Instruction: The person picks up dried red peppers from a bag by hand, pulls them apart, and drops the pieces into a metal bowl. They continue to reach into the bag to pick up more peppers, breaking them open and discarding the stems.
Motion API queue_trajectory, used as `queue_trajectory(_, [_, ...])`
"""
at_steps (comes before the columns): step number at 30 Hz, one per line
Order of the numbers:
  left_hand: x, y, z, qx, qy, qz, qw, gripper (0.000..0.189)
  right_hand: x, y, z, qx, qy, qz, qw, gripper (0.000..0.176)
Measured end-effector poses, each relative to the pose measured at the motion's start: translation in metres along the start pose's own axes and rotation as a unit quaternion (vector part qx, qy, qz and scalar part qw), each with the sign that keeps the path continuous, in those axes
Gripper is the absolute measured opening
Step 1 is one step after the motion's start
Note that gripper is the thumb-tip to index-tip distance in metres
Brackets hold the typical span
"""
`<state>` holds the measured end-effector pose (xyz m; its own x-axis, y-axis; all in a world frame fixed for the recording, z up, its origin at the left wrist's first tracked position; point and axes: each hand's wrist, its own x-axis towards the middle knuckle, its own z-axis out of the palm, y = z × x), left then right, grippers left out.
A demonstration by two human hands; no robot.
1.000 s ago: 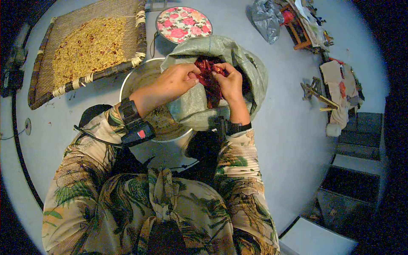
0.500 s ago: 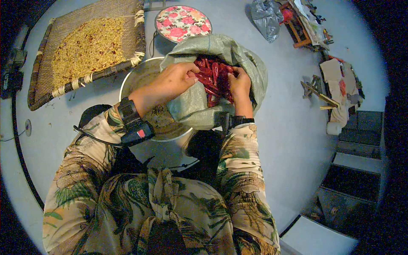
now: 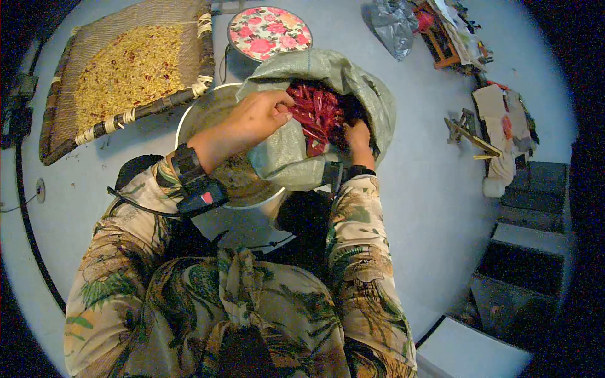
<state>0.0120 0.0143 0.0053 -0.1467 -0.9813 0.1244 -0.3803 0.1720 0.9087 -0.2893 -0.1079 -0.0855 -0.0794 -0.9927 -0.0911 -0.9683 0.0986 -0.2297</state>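
A pale green woven sack [image 3: 277, 165] stands with its mouth rolled open, full of dried red chili peppers [image 3: 317, 113]. My left hand [image 3: 261, 115] is closed at the left rim of the sack, thumb and fingers pinched together beside the chilies; what it grips is hidden. On the right side, my right hand [image 3: 358, 135] reaches into the sack mouth against the chilies, its fingertips mostly out of sight in shadow. Under and left of the sack is a wide round metal basin [image 3: 236, 183] with dark bits on its bottom.
A wood-framed mesh tray [image 3: 53, 94] at upper left carries yellow bits with red flecks. Behind the sack stands a round flower-patterned stool [image 3: 270, 33]. A grey plastic bag [image 3: 392, 28] and a small wooden stand [image 3: 472, 138] are to the right, near dark steps [image 3: 526, 208].
My right hand has moved slightly down and deeper into the sack, so its fingers are more hidden. My left hand stays at the rim.
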Motion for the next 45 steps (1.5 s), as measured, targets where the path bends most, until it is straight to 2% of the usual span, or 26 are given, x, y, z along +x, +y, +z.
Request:
queue_trajectory(1, [0.0,0.001,-0.001,0.006,-0.009,-0.004,1.0,0.03,-0.001,0.002,0.0,-0.008,-0.034,0.035,0.999,0.044])
queue_trajectory(4, [0.0,-0.001,-0.003,0.004,-0.029,-0.009,1.0,0.031,0.002,0.011,0.01,0.029,-0.047,0.064,0.996,0.05])
queue_trajectory(7, [0.0,-0.007,0.0,-0.009,-0.02,0.009,1.0,0.03,0.009,0.02,0.024,0.069,-0.068,0.065,0.993,0.057])
queue_trajectory(10, [0.001,-0.005,0.0,0.018,-0.007,0.025,0.999,0.03,0.022,0.038,0.058,0.144,-0.03,-0.043,0.988,0.061])
queue_trajectory(13, [0.0,0.003,-0.003,0.029,-0.024,0.013,0.999,0.029,0.023,0.035,0.058,0.136,-0.073,0.055,0.987,0.058])
queue_trajectory(19, [0.001,0.001,-0.002,0.016,-0.038,0.013,0.999,0.03,0.028,0.037,0.072,0.273,-0.047,-0.013,0.961,0.051])
queue_trajectory(22, [0.003,0.0,-0.001,0.017,-0.049,0.008,0.999,0.03,0.022,0.02,0.052,0.173,-0.045,0.045,0.983,0.047])
queue_trajectory(28, [-0.001,0.001,0.0,-0.01,-0.041,0.01,0.999,0.029,0.014,-0.002,0.027,0.045,0.072,0.052,0.995,0.05])
queue_trajectory(33, [-0.003,0.0,-0.002,-0.01,-0.074,-0.018,0.997,0.028,0.024,-0.011,0.031,0.086,0.052,0.079,0.992,0.054])
queue_trajectory(37, [-0.001,-0.005,0.0,0.028,-0.051,0.006,0.998,0.026,0.039,-0.005,0.04,0.148,0.025,0.115,0.982,0.056])
queue_trajectory(40, [-0.002,-0.005,0.002,0.049,-0.033,0.019,0.998,0.025,0.042,-0.001,0.04,0.232,0.0,0.086,0.969,0.056])
queue_trajectory(43, [-0.001,-0.001,0.005,0.05,-0.03,0.016,0.998,0.025,0.044,0.003,0.04,0.223,-0.039,0.075,0.971,0.052])
queue_trajectory(45, [0.0,0.002,0.005,0.056,-0.044,0.003,0.997,0.025,0.043,0.006,0.042,0.226,-0.026,0.051,0.973,0.05])
